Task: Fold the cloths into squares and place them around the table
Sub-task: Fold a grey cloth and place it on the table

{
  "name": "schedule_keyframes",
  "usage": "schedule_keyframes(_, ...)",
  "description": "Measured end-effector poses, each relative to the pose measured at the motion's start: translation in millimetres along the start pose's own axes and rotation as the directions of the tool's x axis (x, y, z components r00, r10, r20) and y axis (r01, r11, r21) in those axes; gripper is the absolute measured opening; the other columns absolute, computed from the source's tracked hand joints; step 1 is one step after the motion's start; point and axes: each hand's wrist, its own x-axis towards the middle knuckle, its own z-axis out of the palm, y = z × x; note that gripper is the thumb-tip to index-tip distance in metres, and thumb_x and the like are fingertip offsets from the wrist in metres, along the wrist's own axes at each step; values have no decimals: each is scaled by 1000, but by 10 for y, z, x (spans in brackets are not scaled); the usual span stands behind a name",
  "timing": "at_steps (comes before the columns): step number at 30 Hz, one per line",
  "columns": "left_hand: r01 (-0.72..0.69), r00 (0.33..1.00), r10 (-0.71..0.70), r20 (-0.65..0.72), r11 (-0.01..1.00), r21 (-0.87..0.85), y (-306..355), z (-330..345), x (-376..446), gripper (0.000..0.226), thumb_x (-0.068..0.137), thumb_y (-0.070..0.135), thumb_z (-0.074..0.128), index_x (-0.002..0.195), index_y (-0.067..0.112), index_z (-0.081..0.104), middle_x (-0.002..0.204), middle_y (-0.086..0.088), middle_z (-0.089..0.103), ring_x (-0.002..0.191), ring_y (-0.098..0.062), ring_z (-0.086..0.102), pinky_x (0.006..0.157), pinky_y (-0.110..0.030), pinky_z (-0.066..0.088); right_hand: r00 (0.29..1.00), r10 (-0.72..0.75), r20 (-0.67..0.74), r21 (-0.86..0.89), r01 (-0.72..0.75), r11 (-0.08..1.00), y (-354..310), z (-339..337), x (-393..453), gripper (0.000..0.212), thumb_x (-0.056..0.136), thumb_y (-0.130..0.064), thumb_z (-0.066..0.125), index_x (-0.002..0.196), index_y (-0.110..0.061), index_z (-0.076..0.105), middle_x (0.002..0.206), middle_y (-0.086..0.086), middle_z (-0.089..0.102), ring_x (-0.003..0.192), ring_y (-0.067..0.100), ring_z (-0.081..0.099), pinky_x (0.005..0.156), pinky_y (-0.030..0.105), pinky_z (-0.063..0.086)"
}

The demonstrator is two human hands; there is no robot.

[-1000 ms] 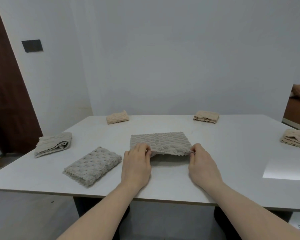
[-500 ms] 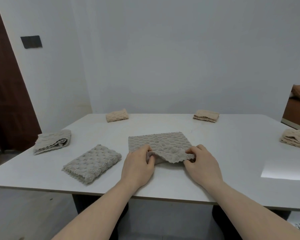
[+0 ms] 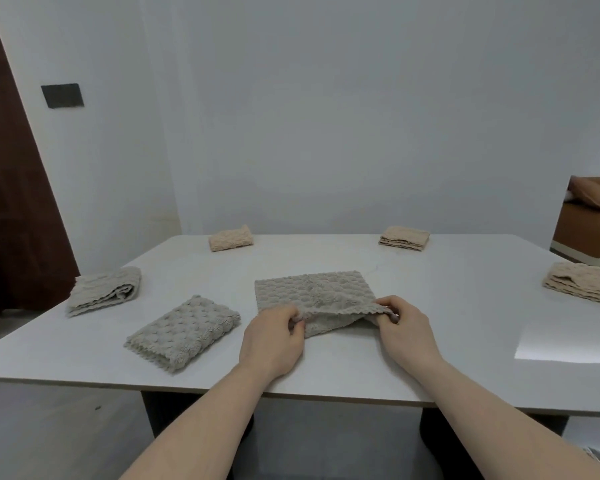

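Observation:
A grey bumpy cloth (image 3: 312,292) lies in front of me on the white table (image 3: 430,306). My left hand (image 3: 274,337) pinches its near left corner and my right hand (image 3: 407,327) pinches its near right corner, both lifting the near edge a little off the table. To the left lies a folded grey cloth (image 3: 184,330), and another folded grey cloth (image 3: 104,289) sits by the left edge. Folded beige cloths rest at the far left (image 3: 231,238), the far right (image 3: 404,238) and the right edge (image 3: 584,284).
A dark wooden door (image 3: 11,202) stands at the left behind the table. A brown piece of furniture (image 3: 589,223) is at the right beyond the table. A bright patch of light (image 3: 568,337) falls on the table's right side.
Both hands have taken the cloth's near edge in a pinch and raised it off the table, so the near part now hangs loose and wrinkled between them.

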Motion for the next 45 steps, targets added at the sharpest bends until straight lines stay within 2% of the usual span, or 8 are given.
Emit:
schedule_keyframes(4,4,998,-3,55,1000,-15,-44,-39,-136,15,97,37,53,85,34,62,85,18,50,95,-13,54,74,-28,37,997,19,71,-55,-15,998,-71,-54,-137,24,90,-12,58,90,-32,72,80,-16,70,81,6,63,69,18,44)
schedule_keyframes(8,25,995,-18,99,997,-73,-5,-170,-385,22,99,41,54,100,34,75,98,18,57,97,-7,54,82,-28,45,994,40,99,-83,-32,996,-137,-110,-300,21,91,-18,60,86,-35,72,75,-20,69,80,4,63,70,24,46)
schedule_keyframes(17,-21,957,17,291,1000,12,187,-916,-469,33,99,38,58,70,23,64,64,5,62,69,-20,59,63,-31,43,993,37,109,-223,-12,975,-452,-398,-663,19,88,-19,60,80,-31,72,82,-16,72,82,8,66,75,31,54)
schedule_keyframes(21,-45,993,46,110,999,-5,322,-1518,-227,35,94,46,63,66,24,63,66,8,65,73,-16,63,66,-32,49,996,-88,8,-258,87,962,-980,-801,-515,15,85,-22,60,81,-31,72,83,-15,72,83,9,65,78,34,54)
schedule_keyframes(28,-159,972,140,-187,983,-93,988,-2814,78,39,96,44,65,60,31,55,54,15,52,62,-9,51,59,-28,37,929,-336,-155,-285,283,916,-2231,-1494,-247,13,91,-21,59,87,-20,71,77,1,70,80,25,63,70,35,50)
schedule_keyframes(33,-222,943,207,-259,974,-33,1335,-3427,164,28,98,42,63,74,29,63,70,12,60,72,-14,57,65,-29,41,871,-435,-228,-293,364,884,-2745,-1723,-242,14,91,-23,58,89,-16,70,80,5,69,82,29,63,73,40,52)
schedule_keyframes(38,-156,967,161,-198,987,40,1299,-3360,277,13,98,40,64,94,28,68,94,2,70,93,-24,66,84,-35,55,882,-423,-209,-328,344,880,-2736,-1720,-191,13,89,-28,60,84,-18,67,75,1,66,80,28,62,69,37,50)
schedule_keyframes(45,-36,996,42,-74,996,82,838,-2437,301,30,94,51,66,75,28,63,80,9,67,86,-21,65,76,-32,52,952,-277,-128,-399,206,894,-1965,-1365,-18,9,88,-29,66,83,-23,69,78,0,67,83,27,62,71,35,52)
